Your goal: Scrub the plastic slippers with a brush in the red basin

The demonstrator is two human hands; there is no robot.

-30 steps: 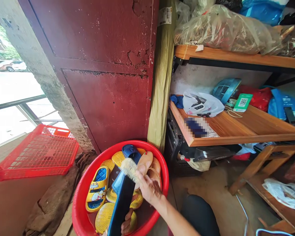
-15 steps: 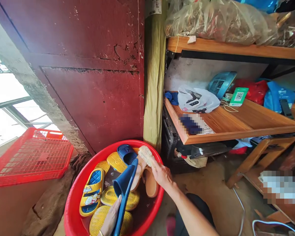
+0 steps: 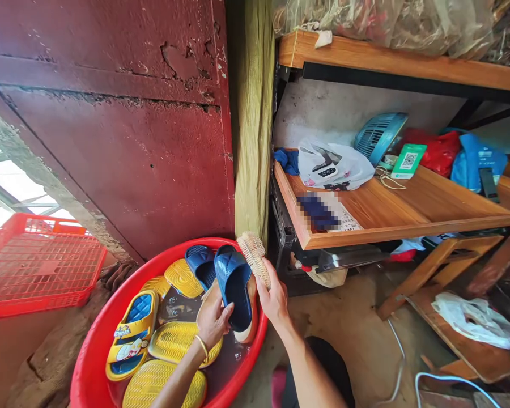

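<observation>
My left hand [image 3: 215, 320] grips a dark blue slipper [image 3: 234, 283] by its edge, with the strap facing up and the toe pointing away from me. Closed around a pale-bristled scrub brush [image 3: 251, 252], my right hand [image 3: 273, 292] is just right of that slipper. Below both hands is a red basin [image 3: 85, 351] of dark, slightly soapy water. In it lie a yellow-and-blue cartoon slipper [image 3: 131, 337], another dark blue slipper [image 3: 200, 265], several yellow slippers with soles up, such as one yellow sole [image 3: 165, 388], and tan slippers partly hidden behind my hands.
Left of the basin is a red plastic crate [image 3: 38, 260]. A maroon door [image 3: 153, 170] stands behind it. On the right, a wooden shelf [image 3: 391, 226] holds a white plastic bag [image 3: 334, 164] and a blue fan [image 3: 378, 136]. A wooden stool [image 3: 463, 334] and a cable [image 3: 454, 378] are lower right.
The blue slipper has turned from edge-on to strap side up and moved farther from me with my left hand. My right hand still holds the brush beside it. The view has shifted right.
</observation>
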